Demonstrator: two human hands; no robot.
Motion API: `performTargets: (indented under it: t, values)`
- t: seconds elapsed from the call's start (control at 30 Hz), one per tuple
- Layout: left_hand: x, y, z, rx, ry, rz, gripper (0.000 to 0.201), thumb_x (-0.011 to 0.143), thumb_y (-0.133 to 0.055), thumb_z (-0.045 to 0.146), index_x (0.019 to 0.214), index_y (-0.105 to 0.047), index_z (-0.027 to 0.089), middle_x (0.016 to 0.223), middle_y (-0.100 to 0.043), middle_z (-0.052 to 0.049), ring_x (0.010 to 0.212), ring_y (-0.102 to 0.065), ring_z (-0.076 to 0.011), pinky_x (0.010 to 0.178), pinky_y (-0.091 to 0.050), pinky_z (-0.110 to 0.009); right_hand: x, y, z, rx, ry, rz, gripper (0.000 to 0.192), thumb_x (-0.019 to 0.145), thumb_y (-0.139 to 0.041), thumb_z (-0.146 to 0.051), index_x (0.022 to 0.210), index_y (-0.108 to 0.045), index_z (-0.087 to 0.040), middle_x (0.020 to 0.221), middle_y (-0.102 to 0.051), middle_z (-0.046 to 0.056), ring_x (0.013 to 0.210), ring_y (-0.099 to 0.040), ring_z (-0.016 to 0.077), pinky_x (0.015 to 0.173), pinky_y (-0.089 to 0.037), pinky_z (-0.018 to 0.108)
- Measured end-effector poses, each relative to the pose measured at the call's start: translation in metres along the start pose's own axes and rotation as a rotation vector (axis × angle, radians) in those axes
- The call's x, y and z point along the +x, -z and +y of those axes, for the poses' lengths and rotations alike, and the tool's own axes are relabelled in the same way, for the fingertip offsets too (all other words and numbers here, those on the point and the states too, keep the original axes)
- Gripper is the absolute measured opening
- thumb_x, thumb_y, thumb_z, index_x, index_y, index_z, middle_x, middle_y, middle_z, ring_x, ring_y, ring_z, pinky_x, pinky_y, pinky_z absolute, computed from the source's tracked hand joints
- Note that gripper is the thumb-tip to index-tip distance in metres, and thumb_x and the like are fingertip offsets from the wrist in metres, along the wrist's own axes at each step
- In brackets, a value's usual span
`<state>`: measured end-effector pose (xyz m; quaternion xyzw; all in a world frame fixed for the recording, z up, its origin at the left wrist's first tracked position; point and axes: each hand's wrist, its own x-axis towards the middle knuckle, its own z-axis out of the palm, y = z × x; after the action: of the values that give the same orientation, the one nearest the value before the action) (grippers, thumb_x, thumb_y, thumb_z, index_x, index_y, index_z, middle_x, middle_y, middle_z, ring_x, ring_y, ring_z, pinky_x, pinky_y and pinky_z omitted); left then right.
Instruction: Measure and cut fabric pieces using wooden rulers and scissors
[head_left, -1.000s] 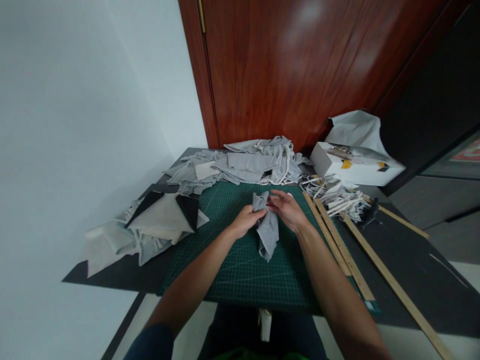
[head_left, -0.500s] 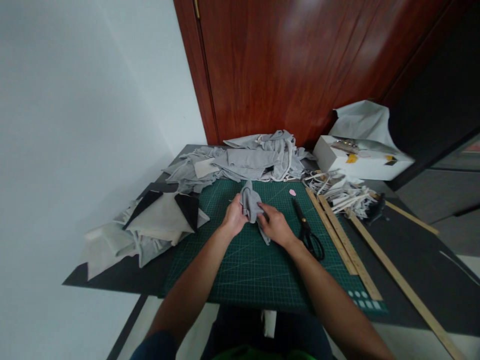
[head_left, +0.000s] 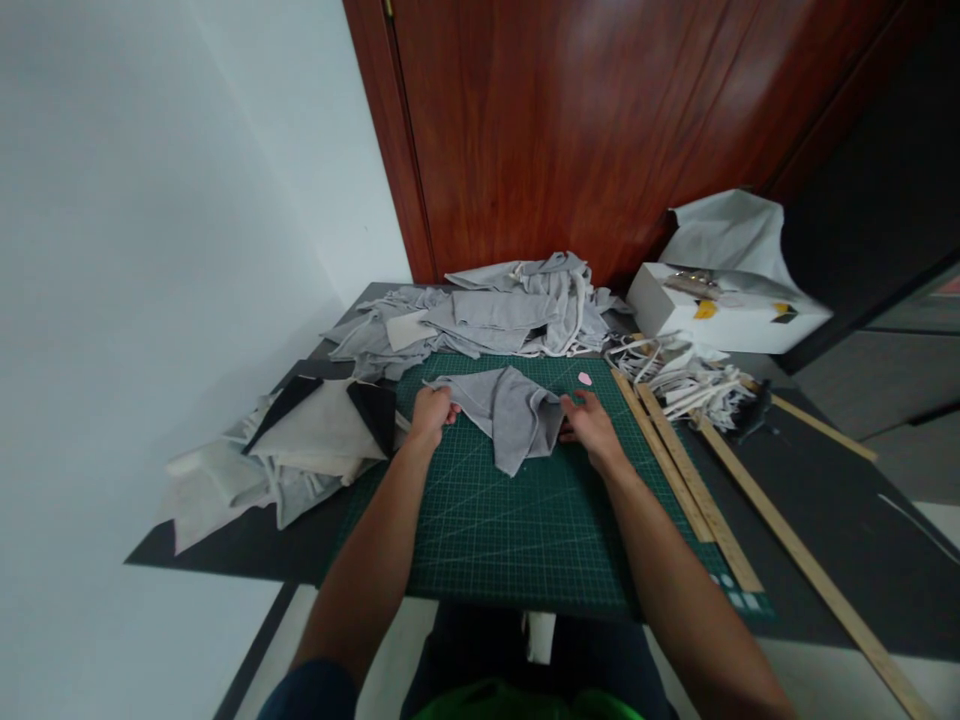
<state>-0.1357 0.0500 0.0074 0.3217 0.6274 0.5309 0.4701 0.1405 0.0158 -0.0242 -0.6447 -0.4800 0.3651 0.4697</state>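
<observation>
A piece of grey fabric is stretched between my hands above the green cutting mat, its middle folded and drooping to a point. My left hand is closed on the fabric's left corner. At the other end, my right hand pinches the right edge between thumb and fingers. The black scissors cannot be seen; my right hand and forearm cover that part of the mat. A small pink piece lies just beyond my right hand.
Grey fabric pieces are heaped along the back. Pale and black cloth is piled at left. Wooden rulers lie at right, near a tangle of white strips. A white box stands at the back right.
My hands have moved apart, left and right. The fabric, bunched between them before, is now spread out. The scissors, visible earlier, are hidden.
</observation>
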Motion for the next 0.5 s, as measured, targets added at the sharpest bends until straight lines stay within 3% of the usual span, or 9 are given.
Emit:
performTargets:
  t: [0.1,0.2,0.27,0.33,0.43,0.5]
  values:
    - [0.0,0.002,-0.003,0.058,-0.047,-0.031,0.016,0.07,-0.065,0.005,0.061,-0.062,0.018,0.049,-0.057,0.0,0.045,-0.053,-0.0141,0.051,-0.042,-0.024,-0.009,-0.003,-0.004,-0.379,0.444,0.042,0.045,0.081,-0.063,-0.024,0.124,-0.069,-0.017,0.125,-0.065,0.017,0.114,-0.059,0.0294,0.103,-0.047,0.05]
    - [0.0,0.003,-0.006,0.083,-0.147,-0.092,0.024,0.062,-0.066,-0.003,0.07,-0.07,0.019,0.067,-0.071,-0.003,0.075,-0.071,-0.0238,0.073,-0.054,-0.03,-0.023,-0.012,-0.007,-0.583,0.721,-0.195,0.052,0.082,-0.057,-0.008,0.129,-0.072,-0.024,0.143,-0.06,0.012,0.132,-0.046,0.0319,0.108,-0.038,0.052]
    - [0.0,0.003,-0.008,0.061,-0.238,-0.123,0.035,0.058,-0.066,-0.008,0.078,-0.073,0.02,0.087,-0.078,-0.005,0.104,-0.071,-0.029,0.09,-0.054,-0.032,-0.03,-0.018,-0.006,-0.649,0.773,-0.359,0.053,0.083,-0.058,-0.006,0.128,-0.073,-0.03,0.147,-0.06,0.008,0.134,-0.043,0.0328,0.106,-0.038,0.052]
    - [0.002,0.002,-0.011,0.043,-0.302,-0.144,0.042,0.057,-0.066,-0.009,0.084,-0.075,0.021,0.104,-0.079,-0.006,0.121,-0.066,-0.0303,0.102,-0.05,-0.033,-0.034,-0.022,-0.005,-0.67,0.773,-0.432,0.04,0.087,-0.062,-0.011,0.119,-0.077,-0.028,0.14,-0.065,0.008,0.13,-0.046,0.0325,0.105,-0.038,0.052]
    - [0.003,0.002,-0.013,0.055,-0.317,-0.144,0.04,0.06,-0.067,-0.006,0.089,-0.074,0.021,0.112,-0.077,-0.008,0.128,-0.063,-0.029,0.11,-0.046,-0.034,-0.033,-0.022,-0.007,-0.61,0.763,-0.445,0.015,0.09,-0.063,-0.019,0.093,-0.078,-0.022,0.11,-0.074,0.009,0.115,-0.055,0.0285,0.105,-0.038,0.05]
    - [0.003,0.002,-0.012,0.041,-0.302,-0.104,0.039,0.061,-0.066,-0.003,0.09,-0.073,0.022,0.112,-0.077,-0.007,0.127,-0.063,-0.0282,0.11,-0.047,-0.035,-0.03,-0.02,-0.011,-0.488,0.729,-0.433,0.014,0.09,-0.062,-0.021,0.083,-0.073,-0.02,0.093,-0.073,0.008,0.102,-0.06,0.0255,0.102,-0.041,0.046]
